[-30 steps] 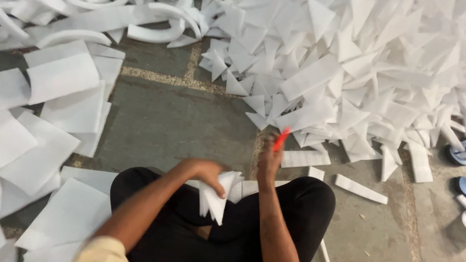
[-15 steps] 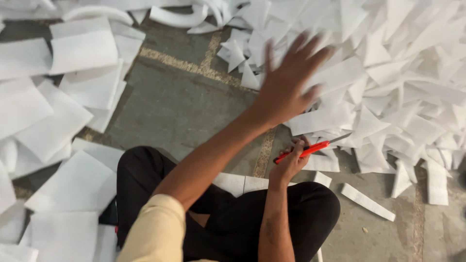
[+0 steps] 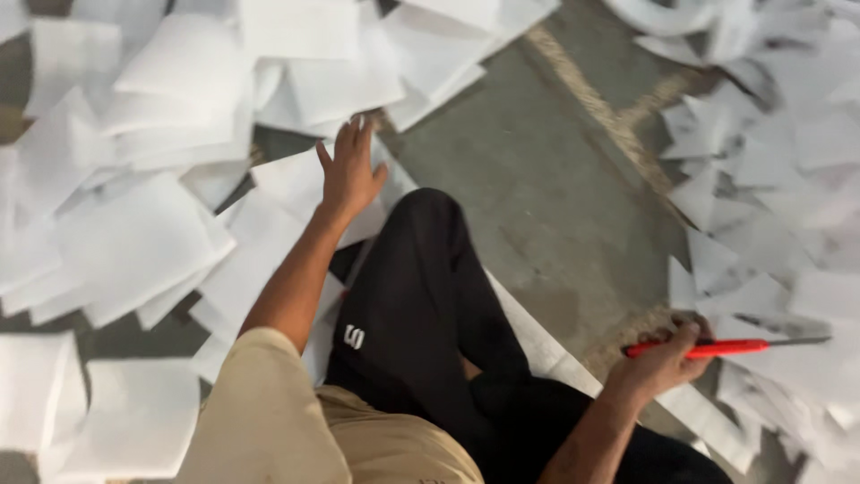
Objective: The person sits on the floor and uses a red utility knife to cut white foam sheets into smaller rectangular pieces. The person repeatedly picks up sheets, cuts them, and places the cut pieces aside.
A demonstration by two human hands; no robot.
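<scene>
My left hand (image 3: 349,170) is stretched out to the left with fingers spread, resting on or just over a white paper sheet (image 3: 287,184) beside my knee. It holds nothing. My right hand (image 3: 665,354) is closed around the red handle of a cutter knife (image 3: 717,347), whose thin blade points right over cut paper pieces. I sit cross-legged in black trousers (image 3: 421,314) on the floor.
Large white sheets (image 3: 134,233) lie overlapping on the left. A heap of cut white triangular pieces (image 3: 761,179) covers the right side. Grey concrete floor (image 3: 546,197) shows between them, crossed by a pale strip.
My left hand swung from the pile of cut pieces on the right over to the sheets on the left. The view turned left. The right hand kept the red cutter.
</scene>
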